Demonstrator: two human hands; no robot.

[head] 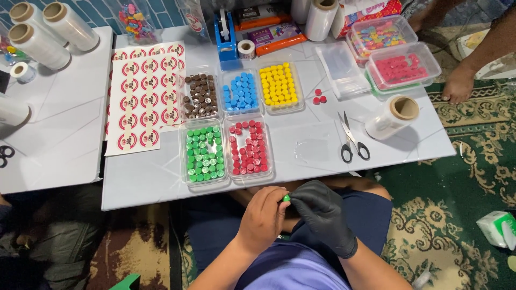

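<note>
- Left hand (pixel 262 217), bare: fingers closed around a small green piece (pixel 286 198), pinched at the tips.
- Right hand (pixel 321 212), black glove: fingertips closed on the same piece from the other side.
- Piece held over the lap, just below the bench (pixel 161 180) edge.
- Nearest on bench: tray of green pieces (pixel 203 154), tray of red pieces (pixel 248 146) beside it.
- Scissors (pixel 350 139) lie to the right.

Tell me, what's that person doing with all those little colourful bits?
A person sits at a low white table and holds one small green piece between both hands, just below the table's edge. The left hand is bare and the right hand wears a black glove. On the table, clear trays hold the pieces sorted by colour: green, red, brown, blue and yellow. Scissors lie to the right.
</note>
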